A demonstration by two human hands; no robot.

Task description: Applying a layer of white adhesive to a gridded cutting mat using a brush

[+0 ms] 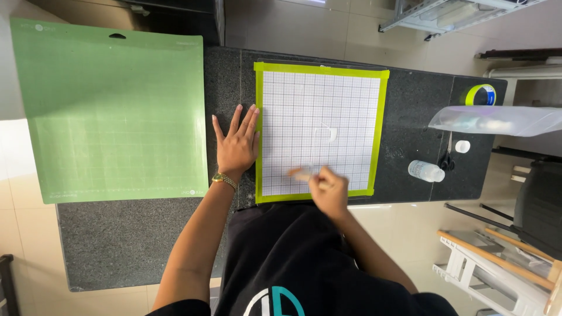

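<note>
On dark counter (146, 240), white gridded sheet (319, 131) taped with yellow-green border. My right hand (329, 190) pinches small blurred tool, scraping near bottom edge. Left hand (237, 146) flat, fingers spread, bracing mat edge. I advise firm, even strokes. Green mat (111, 111) left.

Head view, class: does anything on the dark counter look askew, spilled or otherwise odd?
The clear bottle lies on its side beside the scissors, its white cap off and apart. No spill shows. The green mat overhangs the counter's edge. The taped grid sheet lies square.
</note>
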